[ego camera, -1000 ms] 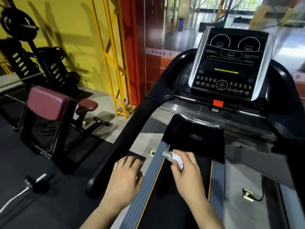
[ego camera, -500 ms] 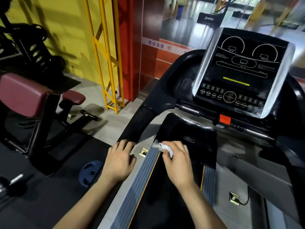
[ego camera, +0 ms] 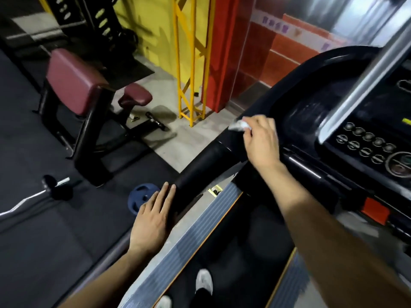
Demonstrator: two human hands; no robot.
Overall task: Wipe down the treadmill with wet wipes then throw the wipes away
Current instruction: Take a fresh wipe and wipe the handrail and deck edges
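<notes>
The left hand (ego camera: 153,215) lies flat with straight fingers against the lower end of the treadmill's (ego camera: 218,221) left handrail (ego camera: 201,167). Farther up that rail, where it meets the console (ego camera: 364,138), the right hand (ego camera: 261,138) pinches a crumpled white wipe (ego camera: 239,126) at its fingertips, pressed to the black surface.

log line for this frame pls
step: wiping | right hand: holds wipe on left handrail top | left hand: flat on the handrail's lower part | bin: not in view

No legible text, purple characters on wall strip (ego camera: 275,26) (too blurred), console (ego camera: 369,143) markings unreadable
</notes>
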